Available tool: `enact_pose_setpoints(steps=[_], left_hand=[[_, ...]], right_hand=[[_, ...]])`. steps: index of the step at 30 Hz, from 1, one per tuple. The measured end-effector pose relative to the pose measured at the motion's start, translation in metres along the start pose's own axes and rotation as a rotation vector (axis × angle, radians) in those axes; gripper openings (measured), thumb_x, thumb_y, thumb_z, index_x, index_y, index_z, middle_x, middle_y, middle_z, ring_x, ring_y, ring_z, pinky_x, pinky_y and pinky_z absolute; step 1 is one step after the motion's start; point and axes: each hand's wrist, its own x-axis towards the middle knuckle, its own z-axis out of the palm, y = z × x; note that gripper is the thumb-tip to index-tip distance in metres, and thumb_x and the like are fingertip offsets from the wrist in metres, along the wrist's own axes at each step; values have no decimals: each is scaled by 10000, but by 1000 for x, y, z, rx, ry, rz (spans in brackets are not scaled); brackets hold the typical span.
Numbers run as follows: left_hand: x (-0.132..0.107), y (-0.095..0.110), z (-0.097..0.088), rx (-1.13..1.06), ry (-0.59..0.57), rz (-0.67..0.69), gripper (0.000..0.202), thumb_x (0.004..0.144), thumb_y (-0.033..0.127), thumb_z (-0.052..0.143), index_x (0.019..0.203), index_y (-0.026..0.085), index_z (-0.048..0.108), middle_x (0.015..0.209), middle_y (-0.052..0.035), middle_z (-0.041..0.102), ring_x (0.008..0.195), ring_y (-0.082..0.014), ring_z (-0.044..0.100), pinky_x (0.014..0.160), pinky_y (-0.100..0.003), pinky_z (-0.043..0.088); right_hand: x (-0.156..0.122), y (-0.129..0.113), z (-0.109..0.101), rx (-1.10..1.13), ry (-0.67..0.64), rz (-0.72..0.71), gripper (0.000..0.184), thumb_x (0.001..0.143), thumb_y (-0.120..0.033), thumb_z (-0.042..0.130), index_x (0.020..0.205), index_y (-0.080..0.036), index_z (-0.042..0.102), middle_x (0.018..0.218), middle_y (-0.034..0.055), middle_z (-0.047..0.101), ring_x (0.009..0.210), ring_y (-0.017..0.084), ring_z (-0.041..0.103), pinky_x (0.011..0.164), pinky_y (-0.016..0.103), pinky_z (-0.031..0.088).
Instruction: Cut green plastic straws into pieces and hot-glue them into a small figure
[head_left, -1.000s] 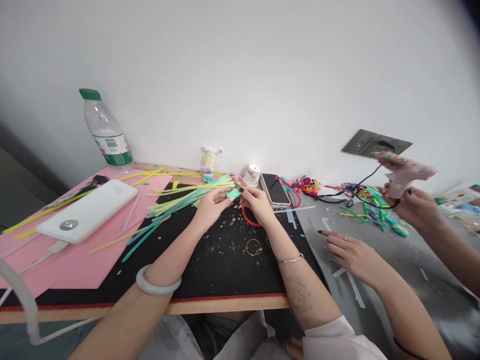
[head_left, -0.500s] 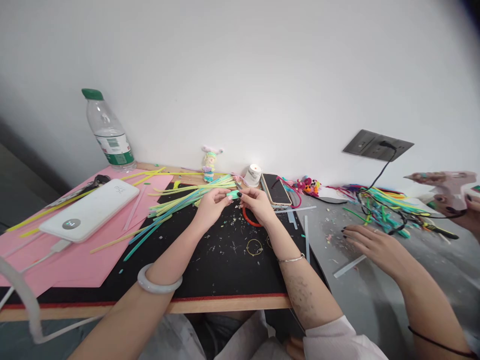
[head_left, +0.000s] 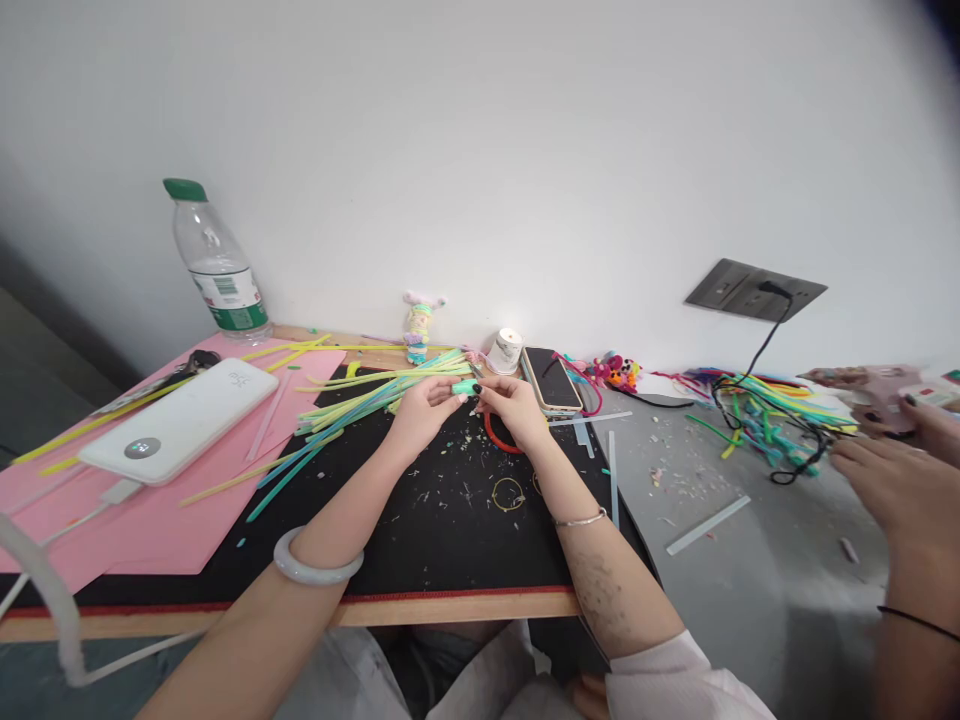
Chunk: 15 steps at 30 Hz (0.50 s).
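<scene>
Between my two hands, above the black mat (head_left: pixel 450 540), is a small mint-green fuzzy piece (head_left: pixel 465 387), perhaps cut from a pipe cleaner. My left hand (head_left: pixel 430 405) pinches its left end between thumb and fingers. With fingertips closed, my right hand (head_left: pixel 510 402) grips the right end. Just left of my hands lies a bundle of green, yellow and blue pipe cleaners (head_left: pixel 330 425). A small pastel doll (head_left: pixel 418 330) stands behind them against the wall. A red ring (head_left: pixel 499 435) lies partly under my right wrist.
Left are a white power bank (head_left: pixel 180 420) on pink sheets (head_left: pixel 187 535) and a plastic bottle (head_left: pixel 225 265). A phone (head_left: pixel 553 380) and paper cup (head_left: pixel 505 350) stand behind. At right a co-worker's hands (head_left: pixel 885 480) hold a glue gun (head_left: pixel 885 395), its cord running to a socket (head_left: pixel 756 290).
My hands stay nearly in place, the green piece shifting slightly between my fingers. The co-worker's glue gun has come down, and their nearer hand has moved right towards it.
</scene>
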Motion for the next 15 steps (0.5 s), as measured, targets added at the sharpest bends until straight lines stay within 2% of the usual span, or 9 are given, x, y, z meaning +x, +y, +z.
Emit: enact_pose_setpoints(steps=[5, 10, 15], left_hand=[[0, 1, 0, -4, -14, 33, 428, 636, 295, 730, 1009, 121, 616, 1069, -124, 660, 1002, -228, 610, 947, -395, 430], [0, -1, 0, -67, -10, -12, 431, 628, 313, 735, 997, 123, 619, 1045, -116, 669, 980, -235, 618, 929, -411, 442], [-1, 2, 1, -58, -6, -5, 402, 618, 302, 746, 962, 124, 636, 1009, -107, 687, 945, -227, 634, 930, -415, 447]], right_hand=[[1, 2, -2, 59, -10, 18, 295, 610, -351, 747, 807, -142, 675, 602, 7, 630, 556, 113, 572, 600, 270, 504], [0, 1, -4, 173, -59, 51, 276, 625, -362, 745, 782, -145, 677, 582, -2, 618, 557, 97, 575, 609, 250, 519], [-1, 0, -4, 200, -53, 55, 267, 604, -349, 764, 746, -144, 667, 566, -6, 620, 540, 87, 575, 586, 225, 521]])
